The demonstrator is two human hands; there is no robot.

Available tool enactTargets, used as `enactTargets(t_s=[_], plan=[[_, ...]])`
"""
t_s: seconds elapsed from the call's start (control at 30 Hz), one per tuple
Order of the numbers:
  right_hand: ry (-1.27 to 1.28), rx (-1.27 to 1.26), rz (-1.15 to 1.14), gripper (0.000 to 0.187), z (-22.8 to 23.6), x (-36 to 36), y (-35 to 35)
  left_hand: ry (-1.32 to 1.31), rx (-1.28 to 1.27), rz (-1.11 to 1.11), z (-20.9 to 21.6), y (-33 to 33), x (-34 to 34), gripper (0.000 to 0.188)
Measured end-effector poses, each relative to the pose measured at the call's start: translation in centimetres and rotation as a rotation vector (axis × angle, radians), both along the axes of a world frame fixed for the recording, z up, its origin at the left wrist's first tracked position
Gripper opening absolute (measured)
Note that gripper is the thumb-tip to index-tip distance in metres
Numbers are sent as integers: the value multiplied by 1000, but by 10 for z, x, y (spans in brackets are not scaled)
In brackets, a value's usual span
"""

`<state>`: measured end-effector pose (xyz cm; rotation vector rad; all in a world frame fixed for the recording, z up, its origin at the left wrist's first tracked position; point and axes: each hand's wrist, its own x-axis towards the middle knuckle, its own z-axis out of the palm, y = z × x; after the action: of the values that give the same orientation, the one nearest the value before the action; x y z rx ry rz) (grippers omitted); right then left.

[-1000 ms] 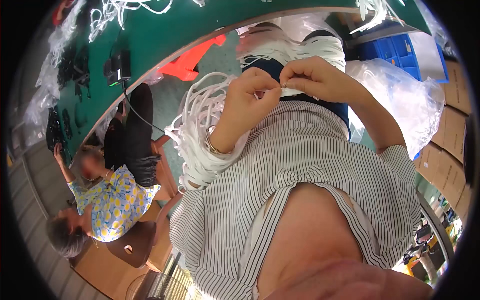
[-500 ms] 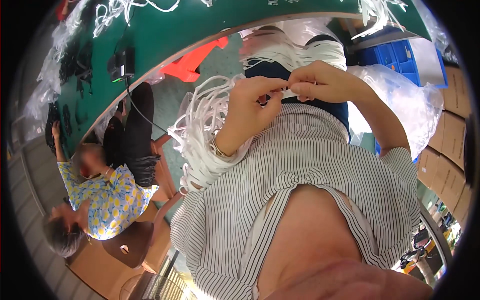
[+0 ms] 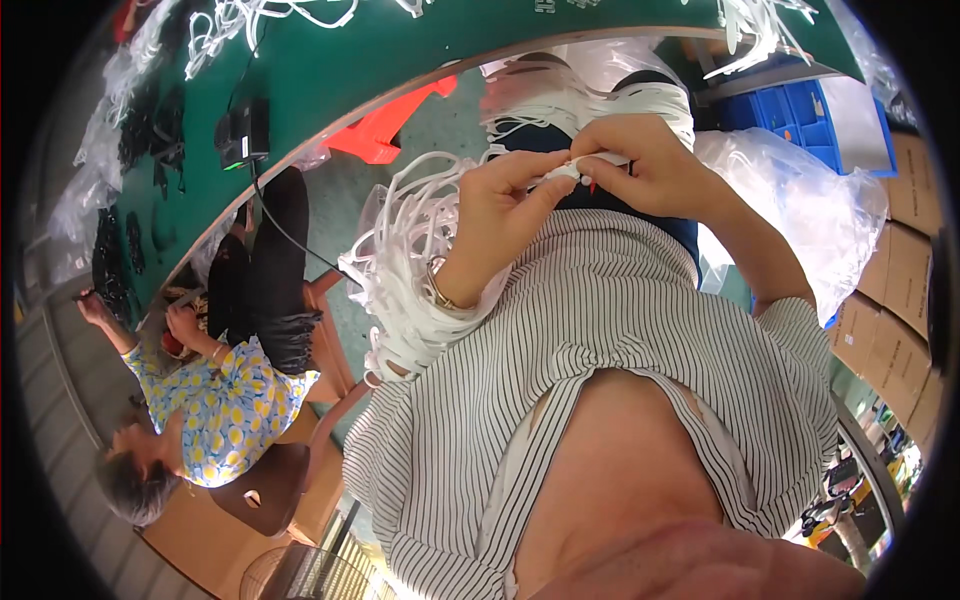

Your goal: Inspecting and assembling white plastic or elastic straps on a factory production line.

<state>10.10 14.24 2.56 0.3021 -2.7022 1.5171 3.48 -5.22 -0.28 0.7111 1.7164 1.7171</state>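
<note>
Above my lap, my left hand and my right hand meet fingertip to fingertip. Both pinch a small white plastic piece, perhaps a cable end; fingers cover most of it. A tiny red spot shows beneath the right fingers. Around my left forearm hangs a thick bunch of white cables, partly in clear plastic. More white cables lie in bundles across my thighs, just beyond the hands.
A green table curves ahead, with a black box with a cord on it. Beneath its edge is a red plastic object. To the right are a clear bag, a blue bin and cartons. A co-worker sits at left.
My hands have shifted slightly, the right one turning so its fingers curl over the white piece, which shows more. At left, the co-worker's hands have drawn back from the black items.
</note>
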Motion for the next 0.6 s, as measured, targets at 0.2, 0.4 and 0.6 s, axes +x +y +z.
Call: enactTargets(t_s=[0.2, 0.4, 0.6], plan=[[379, 253, -124, 11, -15, 1, -9, -175, 16, 79, 3, 2, 2, 24], [396, 230, -101, 12, -12, 3, -11, -181, -19, 26, 2, 4, -5, 16], [379, 255, -75, 12, -8, 3, -11, 118, -58, -20, -6, 4, -8, 16]])
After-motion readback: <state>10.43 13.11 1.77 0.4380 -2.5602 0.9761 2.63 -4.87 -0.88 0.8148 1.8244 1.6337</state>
